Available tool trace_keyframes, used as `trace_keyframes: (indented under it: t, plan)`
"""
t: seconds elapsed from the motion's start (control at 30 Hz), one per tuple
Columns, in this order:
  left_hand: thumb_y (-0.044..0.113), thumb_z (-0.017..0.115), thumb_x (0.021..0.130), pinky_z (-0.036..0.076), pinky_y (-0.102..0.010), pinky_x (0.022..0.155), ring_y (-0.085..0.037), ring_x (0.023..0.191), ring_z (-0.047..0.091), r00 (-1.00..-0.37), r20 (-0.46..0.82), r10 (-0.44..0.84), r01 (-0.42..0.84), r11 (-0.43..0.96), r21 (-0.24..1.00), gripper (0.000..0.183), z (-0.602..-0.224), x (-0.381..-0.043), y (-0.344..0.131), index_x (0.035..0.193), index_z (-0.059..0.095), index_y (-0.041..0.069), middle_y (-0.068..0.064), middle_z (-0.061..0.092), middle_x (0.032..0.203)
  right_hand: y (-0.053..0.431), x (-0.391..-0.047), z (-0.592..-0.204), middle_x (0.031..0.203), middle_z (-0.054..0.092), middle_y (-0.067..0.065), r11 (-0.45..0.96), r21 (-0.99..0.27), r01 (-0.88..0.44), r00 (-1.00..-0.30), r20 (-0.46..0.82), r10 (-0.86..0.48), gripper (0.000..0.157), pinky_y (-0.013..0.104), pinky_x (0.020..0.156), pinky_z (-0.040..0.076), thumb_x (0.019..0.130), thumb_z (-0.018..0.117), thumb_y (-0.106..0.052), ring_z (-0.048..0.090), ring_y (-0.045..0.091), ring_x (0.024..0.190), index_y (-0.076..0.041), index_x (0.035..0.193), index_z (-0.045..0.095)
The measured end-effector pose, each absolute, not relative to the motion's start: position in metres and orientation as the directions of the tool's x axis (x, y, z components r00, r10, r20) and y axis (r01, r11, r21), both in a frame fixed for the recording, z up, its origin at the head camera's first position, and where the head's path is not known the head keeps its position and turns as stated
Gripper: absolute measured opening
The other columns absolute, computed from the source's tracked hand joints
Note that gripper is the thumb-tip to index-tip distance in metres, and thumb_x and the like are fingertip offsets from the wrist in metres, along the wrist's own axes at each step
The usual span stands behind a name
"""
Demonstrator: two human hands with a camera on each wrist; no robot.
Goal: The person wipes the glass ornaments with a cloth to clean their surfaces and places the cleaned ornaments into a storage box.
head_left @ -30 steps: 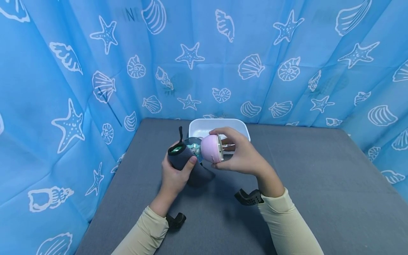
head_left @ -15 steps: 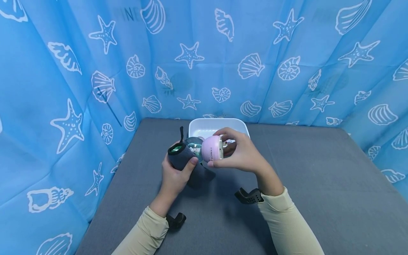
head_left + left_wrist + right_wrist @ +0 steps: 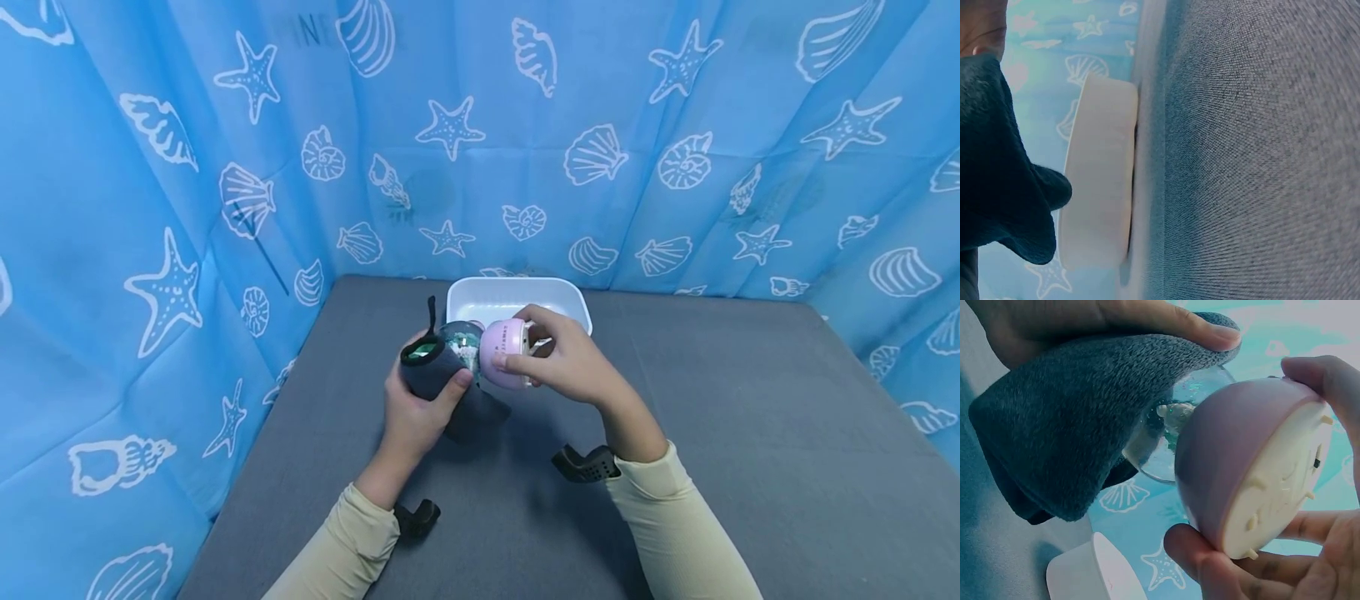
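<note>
My right hand (image 3: 572, 360) grips a snow globe by its rounded pink base (image 3: 501, 348), thumb on the near side and fingers around the far side. The globe lies sideways, its clear dome (image 3: 461, 340) pointing left, with a small pale figure and glitter inside in the right wrist view. A dark grey plush cloth (image 3: 1079, 419) with black edging and a hanging loop is bunched in my left hand (image 3: 414, 415), which holds it against the dome. The cloth hides part of the dome. Facing the right wrist camera is the base's cream underside (image 3: 1272, 481), with small pegs.
Behind the hands, a white rectangular tray (image 3: 517, 285) stands on the grey cloth-covered table (image 3: 720, 417), close to the back edge. A blue curtain (image 3: 480, 125) with white seashells and starfish surrounds the table's back and sides.
The right hand has turned the pink base a little, bringing small printed text into view; its thumb now lies across the base. The left hand keeps the cloth at the dome.
</note>
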State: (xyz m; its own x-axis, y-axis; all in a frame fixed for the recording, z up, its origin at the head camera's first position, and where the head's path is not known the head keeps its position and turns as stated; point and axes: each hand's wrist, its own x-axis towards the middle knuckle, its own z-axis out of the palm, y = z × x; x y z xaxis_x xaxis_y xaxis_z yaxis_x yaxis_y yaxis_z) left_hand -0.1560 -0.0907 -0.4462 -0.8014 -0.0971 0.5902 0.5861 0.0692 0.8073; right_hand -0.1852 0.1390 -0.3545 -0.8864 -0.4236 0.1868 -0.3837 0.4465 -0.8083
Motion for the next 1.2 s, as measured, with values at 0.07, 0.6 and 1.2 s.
trace_keyframes:
  t: [0.07, 0.6, 1.2]
  plan:
    - [0.054, 0.084, 0.088, 0.053, -0.026, 0.101, -0.019, 0.118, 0.067, -0.799, 0.593, -0.098, 0.590, 0.060, 0.805, 0.073, -0.4457, -0.1571, -0.0909, 0.145, 0.059, 0.015, -0.010, 0.070, 0.133, 0.1402, -0.1851, -0.3543, 0.100, 0.069, 0.011, 0.433, -0.812, -0.391, -0.880, 0.192, -0.435, 0.049, 0.035, 0.064, 0.060, 0.088, 0.082, -0.034, 0.069, 0.022, 0.080, -0.009, 0.127, 0.064]
    - [0.050, 0.085, 0.089, 0.052, -0.024, 0.104, -0.020, 0.124, 0.066, -0.811, 0.569, -0.136, 0.558, 0.111, 0.822, 0.077, -0.4468, -0.1567, -0.0917, 0.148, 0.057, 0.009, -0.010, 0.068, 0.139, 0.1451, -0.1822, -0.3521, 0.135, 0.060, 0.008, 0.379, -0.786, -0.489, -0.813, 0.254, -0.523, 0.098, 0.043, 0.085, 0.064, 0.069, 0.100, -0.012, 0.075, 0.022, 0.095, -0.027, 0.151, 0.048]
    - [0.062, 0.083, 0.085, 0.051, -0.031, 0.105, -0.020, 0.125, 0.065, -0.835, 0.538, -0.117, 0.527, 0.118, 0.842, 0.089, -0.4468, -0.1541, -0.0902, 0.149, 0.056, 0.007, -0.007, 0.069, 0.138, 0.1479, -0.1832, -0.3521, 0.131, 0.068, 0.001, 0.408, -0.641, -0.650, -0.744, 0.428, -0.513, 0.086, 0.042, 0.088, 0.063, 0.065, 0.103, -0.023, 0.069, 0.022, 0.107, -0.016, 0.141, 0.064]
